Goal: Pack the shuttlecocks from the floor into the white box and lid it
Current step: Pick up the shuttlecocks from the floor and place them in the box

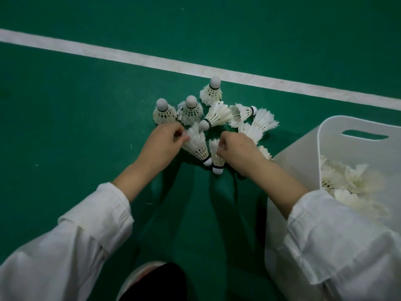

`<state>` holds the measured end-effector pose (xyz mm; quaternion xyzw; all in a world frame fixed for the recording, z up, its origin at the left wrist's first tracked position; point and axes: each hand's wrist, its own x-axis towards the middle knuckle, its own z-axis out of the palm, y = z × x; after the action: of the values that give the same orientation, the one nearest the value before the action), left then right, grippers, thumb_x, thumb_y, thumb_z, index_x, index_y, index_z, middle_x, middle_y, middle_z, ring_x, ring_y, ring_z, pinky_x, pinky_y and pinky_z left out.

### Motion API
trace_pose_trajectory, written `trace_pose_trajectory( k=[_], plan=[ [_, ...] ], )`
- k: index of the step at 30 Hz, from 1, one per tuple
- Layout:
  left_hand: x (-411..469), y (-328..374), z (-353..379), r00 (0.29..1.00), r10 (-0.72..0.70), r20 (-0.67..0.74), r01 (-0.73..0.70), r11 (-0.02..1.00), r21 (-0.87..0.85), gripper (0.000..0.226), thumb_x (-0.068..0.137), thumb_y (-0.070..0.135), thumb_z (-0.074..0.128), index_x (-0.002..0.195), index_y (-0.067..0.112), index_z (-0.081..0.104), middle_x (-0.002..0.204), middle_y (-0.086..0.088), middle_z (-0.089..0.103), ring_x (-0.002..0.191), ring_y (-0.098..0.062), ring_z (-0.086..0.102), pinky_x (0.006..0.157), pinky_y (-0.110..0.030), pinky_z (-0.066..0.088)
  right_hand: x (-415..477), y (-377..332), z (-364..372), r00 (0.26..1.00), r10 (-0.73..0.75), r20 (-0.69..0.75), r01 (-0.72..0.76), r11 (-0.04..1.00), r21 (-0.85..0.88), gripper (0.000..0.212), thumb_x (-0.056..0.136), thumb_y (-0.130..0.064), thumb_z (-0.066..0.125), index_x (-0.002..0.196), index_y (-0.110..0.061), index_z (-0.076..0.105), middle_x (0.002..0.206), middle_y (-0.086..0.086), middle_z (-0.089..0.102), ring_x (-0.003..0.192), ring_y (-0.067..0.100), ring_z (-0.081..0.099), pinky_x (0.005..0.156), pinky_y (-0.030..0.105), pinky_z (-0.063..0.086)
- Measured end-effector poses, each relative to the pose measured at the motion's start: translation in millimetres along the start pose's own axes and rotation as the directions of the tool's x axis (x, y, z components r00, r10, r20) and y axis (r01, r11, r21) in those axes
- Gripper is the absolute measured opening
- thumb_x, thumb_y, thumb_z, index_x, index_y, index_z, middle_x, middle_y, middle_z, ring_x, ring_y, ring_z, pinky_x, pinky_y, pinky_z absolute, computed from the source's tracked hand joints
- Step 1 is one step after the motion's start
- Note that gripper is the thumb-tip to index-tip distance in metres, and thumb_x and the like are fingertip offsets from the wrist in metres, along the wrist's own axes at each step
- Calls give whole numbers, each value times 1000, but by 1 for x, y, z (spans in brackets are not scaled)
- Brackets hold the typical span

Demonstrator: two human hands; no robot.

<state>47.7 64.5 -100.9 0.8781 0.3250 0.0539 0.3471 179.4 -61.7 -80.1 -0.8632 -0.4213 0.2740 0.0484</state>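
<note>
Most of what lies under the hands is green court floor point(65, 105), crossed beyond them by a white line point(130, 56). To the right of the right hand stands the white box point(280, 192), close against that forearm, with a handle slot in its far wall and a heap of shuttlecocks point(351, 181) inside. Both arms wear white sleeves point(65, 246).

The left hand point(165, 140) pinches the feather edge of one shuttlecock point(198, 146), its cork pointing back toward the person. The right hand point(236, 148) pinches the feathers of a second shuttlecock point(217, 157) just beside it, cork also nearest the person.

Just past the fingers, three upright shuttlecocks point(190, 110) stand cork up on the floor, and several lying shuttlecocks point(242, 112) sprawl on their sides beyond the right hand.
</note>
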Motion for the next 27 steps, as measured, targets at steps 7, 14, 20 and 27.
trace_pose_trajectory(
  k=[7,14,20,27],
  plan=[
    [-23,4,-34,982,-51,-184,20,985,-170,11,89,18,60,84,8,59,83,2,62,63,-14,58,62,-23,41,-6,1,0,1000,26,0,-26,999,39,13,88,-9,47,97,-2,55,98,18,62,92,32,55,67,30,36],
    [-54,1,-51,960,-187,-207,127,954,-273,14,93,32,50,85,20,53,60,-1,51,50,-6,39,49,-24,32,-8,-1,0,999,44,3,-44,998,40,15,91,-7,44,102,-1,52,102,19,61,93,32,55,69,30,36],
    [-47,5,-15,960,-234,157,250,964,-91,46,91,42,50,133,28,36,68,-11,64,52,-20,54,56,-30,44,-8,-2,-2,999,39,35,-40,999,30,14,89,-6,46,100,-2,53,101,18,60,92,32,54,67,29,36],
    [-30,-2,10,975,-191,115,194,981,-9,23,92,37,52,104,20,63,76,0,69,64,-18,62,62,-34,51,-26,-8,-19,998,-46,46,44,997,56,6,89,-14,51,84,-11,48,85,7,52,78,23,47,64,26,31]
  ],
)
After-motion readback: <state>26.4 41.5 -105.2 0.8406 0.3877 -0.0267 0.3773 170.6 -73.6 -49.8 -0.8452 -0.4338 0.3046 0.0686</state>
